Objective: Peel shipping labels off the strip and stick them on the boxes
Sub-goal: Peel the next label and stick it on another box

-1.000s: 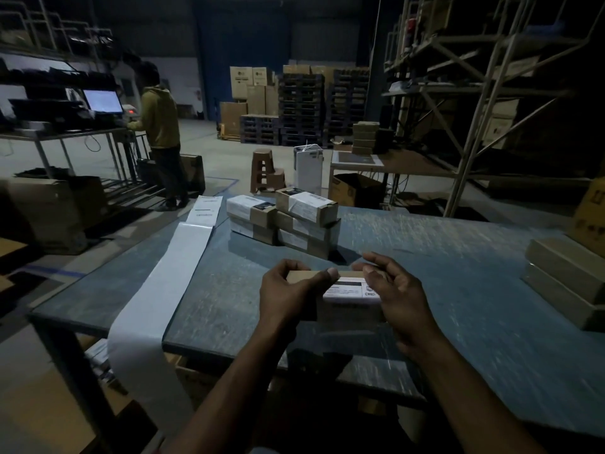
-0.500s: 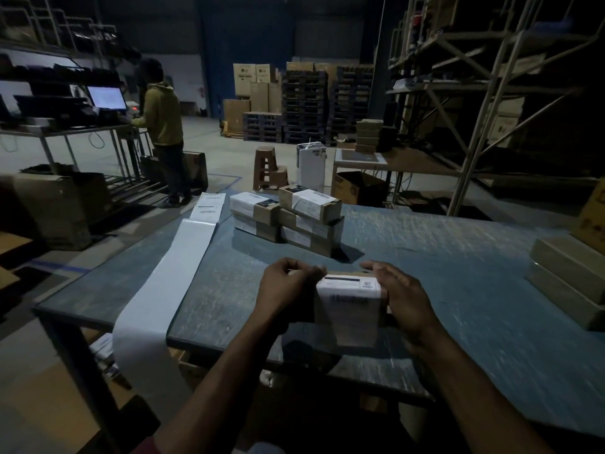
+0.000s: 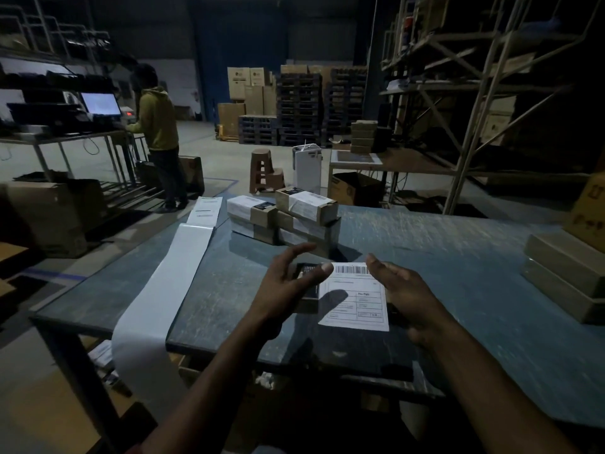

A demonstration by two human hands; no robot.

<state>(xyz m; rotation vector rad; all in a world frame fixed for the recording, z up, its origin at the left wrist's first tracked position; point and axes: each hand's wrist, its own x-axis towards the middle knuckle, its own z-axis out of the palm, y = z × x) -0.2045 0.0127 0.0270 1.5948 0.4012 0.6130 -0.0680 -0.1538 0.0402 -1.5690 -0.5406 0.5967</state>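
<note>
Box at frame centre, label draped over its near face; left hand spread, thumb pinning the label's top corner, right hand flat alongside, probably to smooth it down; strip at left

A dim warehouse with a pale concrete floor and a dark blue back wall. The worn blue-grey table fills the foreground. Tall metal racking stands at right, stacked cardboard cartons and dark pallets at the rear. At left a person in a yellow hoodie faces a lit monitor; a brown plastic stool stands mid-floor.
</note>
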